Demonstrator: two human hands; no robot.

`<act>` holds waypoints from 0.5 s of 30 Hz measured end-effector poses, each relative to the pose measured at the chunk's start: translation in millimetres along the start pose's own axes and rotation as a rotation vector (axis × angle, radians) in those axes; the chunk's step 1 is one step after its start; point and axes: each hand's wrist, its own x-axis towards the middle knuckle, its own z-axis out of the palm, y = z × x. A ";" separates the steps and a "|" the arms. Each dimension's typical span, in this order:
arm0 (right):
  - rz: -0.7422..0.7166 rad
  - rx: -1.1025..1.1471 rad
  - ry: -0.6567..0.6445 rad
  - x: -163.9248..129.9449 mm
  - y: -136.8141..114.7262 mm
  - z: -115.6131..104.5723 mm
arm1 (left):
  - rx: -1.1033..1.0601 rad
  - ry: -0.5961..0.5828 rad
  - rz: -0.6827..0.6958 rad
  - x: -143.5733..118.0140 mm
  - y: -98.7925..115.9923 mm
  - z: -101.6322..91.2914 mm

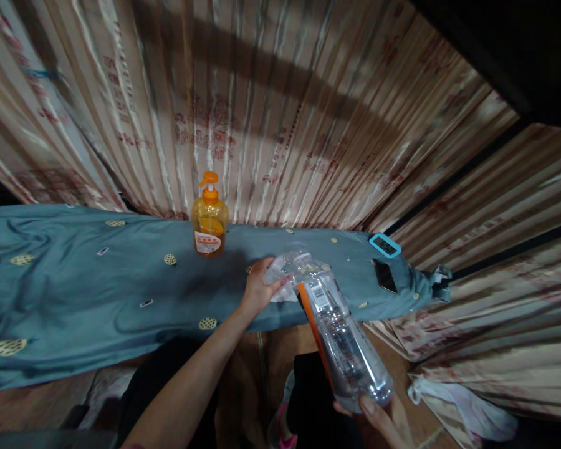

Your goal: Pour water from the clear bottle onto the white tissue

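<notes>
Clear plastic bottle (336, 324) tipped neck-first over tabletop (98, 293) edge. Right hand (383, 418) fingers curled under base, left hand (259, 290) gripping neck end with white cloth. Looks mid-wipe; orange soap dispenser (209, 218) untouched.

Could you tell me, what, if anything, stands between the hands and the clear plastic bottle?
Nothing visible does: the left hand grips the clear plastic bottle at its neck, and the right hand supports its base. The orange pump bottle stands apart behind.

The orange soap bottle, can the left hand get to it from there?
Probably yes. The left hand grips the neck of the clear bottle, so it is busy, but the soap bottle stands just beyond on the blue cloth with nothing between.
</notes>
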 end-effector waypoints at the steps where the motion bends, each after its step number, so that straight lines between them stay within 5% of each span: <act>1: 0.002 0.000 0.000 0.1 0.2 -0.1 | -0.003 -0.002 0.004 -0.1 -0.4 0.3; 15: -0.049 -0.007 0.005 -0.5 -2.5 -0.2 | 0.005 -0.010 -0.005 -0.1 -2.3 -0.1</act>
